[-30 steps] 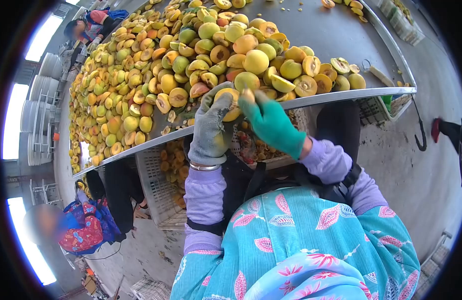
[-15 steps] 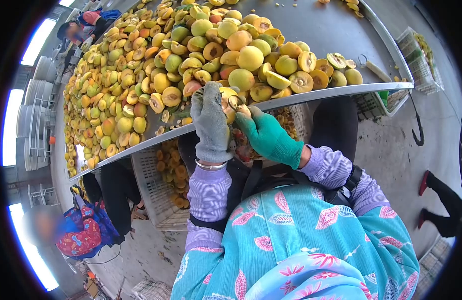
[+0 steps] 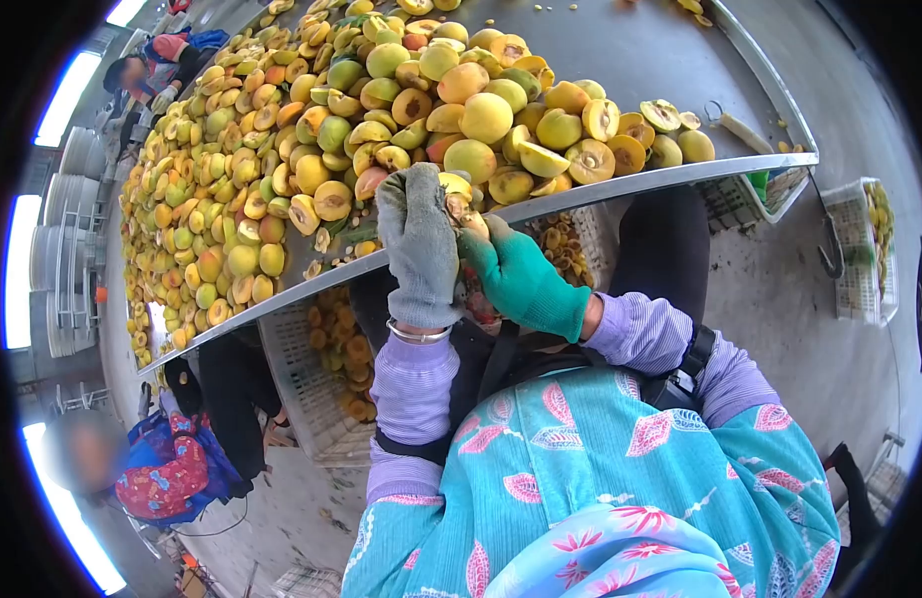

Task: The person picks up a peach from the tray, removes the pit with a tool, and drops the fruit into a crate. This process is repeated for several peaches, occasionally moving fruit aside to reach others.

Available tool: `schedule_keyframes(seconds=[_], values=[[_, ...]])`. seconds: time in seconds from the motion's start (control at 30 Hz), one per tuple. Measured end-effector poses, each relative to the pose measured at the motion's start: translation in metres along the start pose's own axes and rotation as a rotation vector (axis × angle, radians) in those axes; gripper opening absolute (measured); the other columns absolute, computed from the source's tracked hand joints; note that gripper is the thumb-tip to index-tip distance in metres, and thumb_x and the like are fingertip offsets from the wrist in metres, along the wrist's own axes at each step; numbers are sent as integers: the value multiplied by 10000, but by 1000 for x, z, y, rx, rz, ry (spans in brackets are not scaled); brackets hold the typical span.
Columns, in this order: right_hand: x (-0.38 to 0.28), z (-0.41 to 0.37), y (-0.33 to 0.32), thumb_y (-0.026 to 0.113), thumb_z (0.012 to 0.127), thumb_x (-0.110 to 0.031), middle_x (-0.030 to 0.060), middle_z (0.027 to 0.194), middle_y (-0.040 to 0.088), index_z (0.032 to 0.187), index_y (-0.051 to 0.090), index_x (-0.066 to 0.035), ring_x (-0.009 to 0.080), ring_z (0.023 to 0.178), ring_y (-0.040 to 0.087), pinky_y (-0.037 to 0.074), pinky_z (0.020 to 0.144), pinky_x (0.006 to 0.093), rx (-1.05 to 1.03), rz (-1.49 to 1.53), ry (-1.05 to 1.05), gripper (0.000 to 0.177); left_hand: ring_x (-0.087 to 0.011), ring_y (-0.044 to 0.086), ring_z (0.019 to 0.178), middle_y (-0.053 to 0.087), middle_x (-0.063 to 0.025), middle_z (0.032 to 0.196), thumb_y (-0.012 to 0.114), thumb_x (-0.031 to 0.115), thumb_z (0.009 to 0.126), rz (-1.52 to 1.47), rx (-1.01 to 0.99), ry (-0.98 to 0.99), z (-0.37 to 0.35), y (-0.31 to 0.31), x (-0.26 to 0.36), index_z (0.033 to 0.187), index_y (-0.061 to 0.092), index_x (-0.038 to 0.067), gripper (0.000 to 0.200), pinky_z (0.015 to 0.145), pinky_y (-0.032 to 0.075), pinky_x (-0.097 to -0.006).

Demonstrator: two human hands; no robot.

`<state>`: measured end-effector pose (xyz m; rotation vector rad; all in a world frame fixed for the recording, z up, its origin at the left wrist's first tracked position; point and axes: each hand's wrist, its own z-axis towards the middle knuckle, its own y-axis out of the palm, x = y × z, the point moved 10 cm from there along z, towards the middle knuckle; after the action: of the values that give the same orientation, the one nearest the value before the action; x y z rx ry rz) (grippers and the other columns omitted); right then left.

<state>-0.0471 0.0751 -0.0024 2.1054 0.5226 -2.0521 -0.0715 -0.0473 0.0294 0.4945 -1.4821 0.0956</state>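
Note:
My left hand (image 3: 419, 244), in a grey glove, is closed round a cut yellow peach (image 3: 455, 185) at the near edge of the metal table (image 3: 601, 190). My right hand (image 3: 537, 284), in a green glove, presses its thumb and fingers close to the fruit's exposed flesh. The metal loop of a pitting tool showed there a moment ago; now fingers and fruit mostly hide it. Just beyond my hands lies a heap of whole and halved peaches (image 3: 486, 118).
Another loop-ended tool (image 3: 740, 134) lies at the table's right corner. Beneath the table are a crate of peach halves (image 3: 300, 399) and another crate (image 3: 730, 207). A crate (image 3: 865, 249) stands on the floor at right, near a black hook (image 3: 830, 261). Co-workers sit at left (image 3: 167, 463) and far left (image 3: 162, 75).
The metal loop at the fruit has gone from sight, while both hands stay nearly in place. At right, the floor crate and a walking person's legs have moved down the view.

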Motion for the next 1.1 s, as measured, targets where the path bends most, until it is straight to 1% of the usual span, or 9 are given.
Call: schedule_keyframes(seconds=[0.2,0.3,0.37,0.43,0.6,0.7,0.87,0.97,1.1], values=[[12,2,13,491,1015,-359,204,780,652,1034,569,52,289,724,675,516,659,401,13,190,105,419,-146,637,744,673,-81,878,551,223,1013,-66,47,68,-8,1,-2,1024,540,47,176,654,552,-298],[13,4,7,493,1016,-342,197,790,650,1001,586,59,243,753,654,502,667,394,-88,81,36,412,-165,658,750,674,-89,882,560,233,1006,364,-253,296,2,-11,-12,1022,543,54,180,645,557,-302],[11,1,10,478,1026,-358,154,787,640,1013,593,50,195,724,620,489,634,364,-101,93,5,424,-181,672,746,675,-94,883,571,241,997,389,-344,207,2,-3,-8,1020,550,57,186,634,561,-307],[4,-5,18,449,1047,-403,74,773,622,1060,595,28,129,646,567,473,565,310,-55,188,-17,455,-199,685,740,675,-99,883,583,245,987,-2,-198,-171,-3,4,-12,1018,559,57,192,624,565,-312],[21,-4,20,449,1044,-414,62,721,611,1040,594,3,132,576,560,467,526,295,-49,245,213,441,-186,679,726,677,-94,838,550,266,992,-127,-23,-125,-2,9,-11,1049,616,29,253,633,560,-297],[19,7,14,449,1040,-432,44,703,596,1032,589,-12,107,531,532,449,477,270,-59,232,160,443,-172,679,834,691,-111,948,462,269,1041,90,-188,-112,4,18,-5,1025,664,-18,351,751,569,-302],[29,-8,26,407,1018,-501,45,635,558,1001,575,-23,135,508,548,439,405,294,-111,404,279,507,-165,664,721,695,-108,866,485,238,1003,264,-322,-236,4,26,-13,975,687,-16,326,680,561,-289],[19,-14,28,382,1011,-532,44,622,537,997,568,-39,137,472,528,417,358,304,-138,469,427,527,-173,660,705,686,-112,838,505,267,990,93,-113,-243,9,14,-27,961,682,-19,338,663,556,-287],[38,-22,35,365,1002,-562,53,608,516,966,546,-61,155,422,508,397,318,315,-278,460,543,534,-187,671,713,680,-108,826,496,312,987,212,-383,-380,2,27,-31,980,671,-12,367,669,571,-296]])
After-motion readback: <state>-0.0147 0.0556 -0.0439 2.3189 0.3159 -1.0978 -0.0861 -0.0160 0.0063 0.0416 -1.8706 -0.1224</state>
